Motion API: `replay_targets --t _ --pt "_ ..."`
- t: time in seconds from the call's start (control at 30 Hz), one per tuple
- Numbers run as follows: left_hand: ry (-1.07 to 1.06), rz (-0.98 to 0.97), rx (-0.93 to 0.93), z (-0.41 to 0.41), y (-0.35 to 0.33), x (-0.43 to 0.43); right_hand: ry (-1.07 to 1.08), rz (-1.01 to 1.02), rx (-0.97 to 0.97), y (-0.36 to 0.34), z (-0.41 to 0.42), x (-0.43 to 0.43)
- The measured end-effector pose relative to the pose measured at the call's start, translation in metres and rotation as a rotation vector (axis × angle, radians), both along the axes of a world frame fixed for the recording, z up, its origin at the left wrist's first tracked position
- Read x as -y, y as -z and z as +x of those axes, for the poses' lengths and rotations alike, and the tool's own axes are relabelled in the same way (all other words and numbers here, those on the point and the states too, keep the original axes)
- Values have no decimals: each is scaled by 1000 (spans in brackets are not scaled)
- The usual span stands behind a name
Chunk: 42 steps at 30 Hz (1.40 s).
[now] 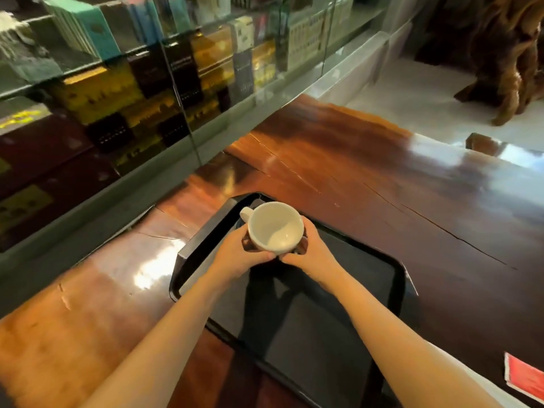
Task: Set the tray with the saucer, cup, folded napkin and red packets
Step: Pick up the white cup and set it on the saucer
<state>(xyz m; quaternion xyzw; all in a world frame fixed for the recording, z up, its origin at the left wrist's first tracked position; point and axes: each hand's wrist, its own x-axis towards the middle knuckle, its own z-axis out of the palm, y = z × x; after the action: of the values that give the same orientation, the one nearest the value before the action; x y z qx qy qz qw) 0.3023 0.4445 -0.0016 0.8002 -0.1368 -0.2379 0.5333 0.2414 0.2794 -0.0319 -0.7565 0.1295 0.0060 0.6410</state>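
— Count for me: what is on the counter (368, 172) at this moment?

— One cup (275, 226), one tray (318, 325), one red packet (525, 379) that I can see, cut off at the lower right edge well apart from the tray. Under the cup there is something dark and glossy, brown, which may be a saucer; my fingers cover too much of it for me to say.

— And your grip?

— Both hands are on it. My left hand (238, 254) curls around the near left side, my right hand (309, 251) around the near right, and the thumbs almost meet at the front. Each grip is closed snugly on the cup and the dark piece beneath it. I hold it over the tray's far left corner; whether it rests on the tray or hangs just above, I cannot tell.

— How does the cup look?

— White, glazed ceramic, round and wide-mouthed, empty, upright, with its loop handle pointing away to the far left.

— The rest?

— The tray is black, rectangular with rounded corners and a raised rim, matte inside. The counter is polished reddish wood, shiny, with long cracks running through it.
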Motion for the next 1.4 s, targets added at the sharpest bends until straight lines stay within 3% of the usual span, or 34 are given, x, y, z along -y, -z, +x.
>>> replay_targets --t 0.33,0.7,0.97,1.17,1.4 --pt "-2 46 20 23 32 0 9 -159 -7 26 29 -9" --pt "-17 40 2 27 30 1 107 -171 2 30 31 -19" --pt "-100 84 -68 16 21 -4 35 -228 -161 12 25 -11" --pt "-201 174 47 -39 -14 -2 22 -411 -251 -29 -20 32" --pt "85 108 125 -126 -48 61 166 -521 -295 -72 -130 80"
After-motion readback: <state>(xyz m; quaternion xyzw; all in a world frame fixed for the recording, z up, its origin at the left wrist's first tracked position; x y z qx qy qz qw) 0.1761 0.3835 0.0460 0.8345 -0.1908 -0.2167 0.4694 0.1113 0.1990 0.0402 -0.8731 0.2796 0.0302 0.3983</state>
